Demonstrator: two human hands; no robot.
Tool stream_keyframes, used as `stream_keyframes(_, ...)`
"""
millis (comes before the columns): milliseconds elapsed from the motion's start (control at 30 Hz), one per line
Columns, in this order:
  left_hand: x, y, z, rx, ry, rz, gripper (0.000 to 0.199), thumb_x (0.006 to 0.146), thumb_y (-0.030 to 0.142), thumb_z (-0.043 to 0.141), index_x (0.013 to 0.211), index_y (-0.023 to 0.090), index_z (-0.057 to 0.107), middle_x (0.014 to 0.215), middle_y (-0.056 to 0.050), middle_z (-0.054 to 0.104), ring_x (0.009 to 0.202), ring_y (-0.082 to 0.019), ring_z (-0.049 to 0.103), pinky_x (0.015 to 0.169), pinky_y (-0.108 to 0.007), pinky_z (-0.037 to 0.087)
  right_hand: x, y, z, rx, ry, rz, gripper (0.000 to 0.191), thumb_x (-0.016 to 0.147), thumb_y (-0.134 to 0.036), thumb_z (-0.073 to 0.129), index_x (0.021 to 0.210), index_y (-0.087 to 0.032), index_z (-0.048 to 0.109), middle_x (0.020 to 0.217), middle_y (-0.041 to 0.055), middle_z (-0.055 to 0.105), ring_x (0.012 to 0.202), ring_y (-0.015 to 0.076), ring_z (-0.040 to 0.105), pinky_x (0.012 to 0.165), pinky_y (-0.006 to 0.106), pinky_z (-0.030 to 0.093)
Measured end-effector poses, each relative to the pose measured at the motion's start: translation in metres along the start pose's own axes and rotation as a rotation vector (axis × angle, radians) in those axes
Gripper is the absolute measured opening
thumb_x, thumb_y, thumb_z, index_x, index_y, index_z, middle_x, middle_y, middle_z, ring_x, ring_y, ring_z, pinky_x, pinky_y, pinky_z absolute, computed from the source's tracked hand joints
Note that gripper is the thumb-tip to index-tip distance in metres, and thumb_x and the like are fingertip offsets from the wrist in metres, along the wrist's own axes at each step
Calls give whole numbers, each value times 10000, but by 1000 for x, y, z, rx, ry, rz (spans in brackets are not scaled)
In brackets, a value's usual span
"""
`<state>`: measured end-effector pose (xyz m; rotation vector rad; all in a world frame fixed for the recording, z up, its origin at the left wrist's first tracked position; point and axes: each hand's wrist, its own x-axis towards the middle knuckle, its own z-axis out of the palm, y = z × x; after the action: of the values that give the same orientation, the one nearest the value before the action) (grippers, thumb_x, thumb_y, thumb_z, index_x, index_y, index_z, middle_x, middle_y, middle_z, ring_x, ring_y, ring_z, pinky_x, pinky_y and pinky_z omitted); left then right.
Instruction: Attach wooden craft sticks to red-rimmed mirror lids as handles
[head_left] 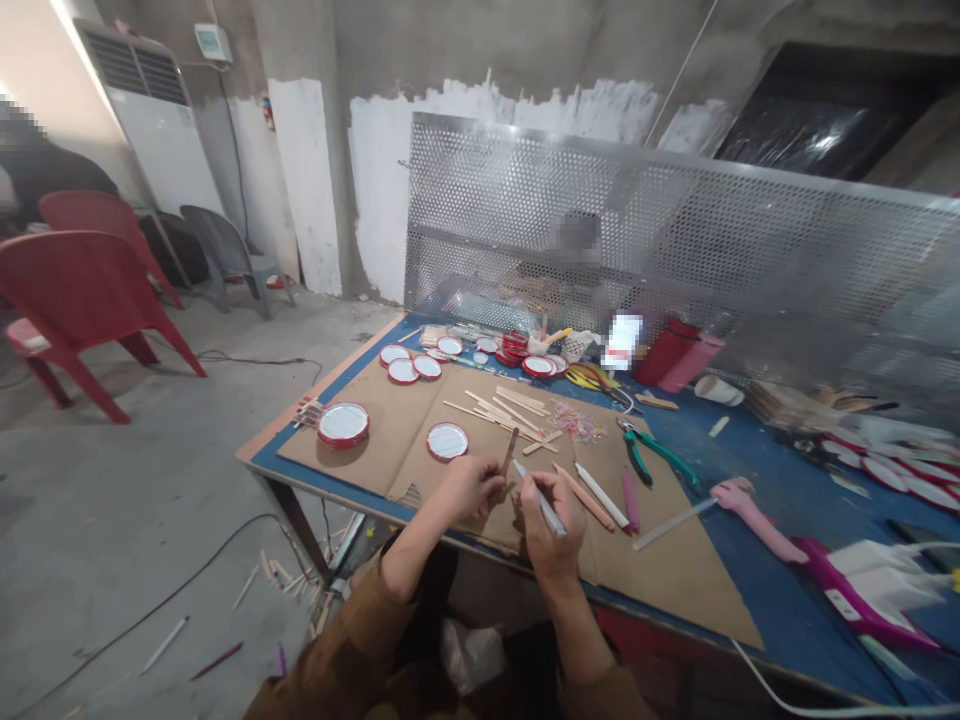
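Observation:
My left hand (480,487) pinches a thin brown stick (511,450) that stands up from its fingertips. Close beside it, my right hand (553,510) is closed round a white marker (546,508), its tip pointing at the stick. Both hands are over the front of a brown cardboard sheet (420,400). Just beyond my left hand lies a round red-rimmed white disc (448,441). Light wooden sticks (499,412) are scattered behind the hands. To the right of my right hand lie a peach marker (585,497), another white marker (602,495) and a pink one (631,497).
More discs (343,424) sit at the left. Green-handled pliers (656,450), a pink glue gun (862,600) with a clear glue stick (675,522) and pink bottles (694,360) are on the right. A perforated metal panel (510,190) rises behind the blue table (720,440).

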<state>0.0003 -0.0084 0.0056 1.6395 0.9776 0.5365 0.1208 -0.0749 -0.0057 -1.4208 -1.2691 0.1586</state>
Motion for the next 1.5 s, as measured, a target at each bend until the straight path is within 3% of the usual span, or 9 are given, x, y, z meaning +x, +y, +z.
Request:
stream_keyframes(700,0,-4,-1,17,9,59,147,806,225,465,689,161,527,421,66,455,376,-92,479,400,-169,374,0,5,4,77,-60,63,268,841,-429,526,806,-174,601,595,-5,609,497,120,550,467,219,455)
stream_keyframes(867,1,-5,0,-8,3,40,167,797,214,455,644,162,498,438,61,464,367,-87,471,387,-171,369,-2,3,1,77,-9,51,248,839,-412,527,806,-175,596,638,2,621,519,121,558,483,224,460)
stream_keyframes(1000,1,-7,0,9,9,80,149,789,220,466,656,165,502,462,58,484,382,-86,485,392,-168,372,-2,3,2,74,-35,57,240,840,-401,528,800,-175,597,641,3,625,499,111,550,484,222,459)
stream_keyframes(1200,2,-7,0,30,3,32,156,809,234,450,674,171,496,429,64,447,379,-98,483,394,-176,383,-1,6,4,50,-47,78,251,836,-416,529,798,-178,600,603,-4,616,485,114,551,471,217,455)
stream_keyframes(1367,6,-14,2,19,12,78,184,817,268,452,673,166,506,477,48,499,391,-91,497,393,-171,382,-1,4,1,40,14,68,242,841,-403,533,796,-173,593,625,1,614,508,113,552,473,210,458)
stream_keyframes(1500,5,-13,1,30,14,80,167,808,255,464,682,159,519,485,52,504,396,-82,499,397,-159,375,-3,6,2,64,-31,69,250,841,-411,532,808,-172,599,621,-4,614,488,109,543,470,215,459)
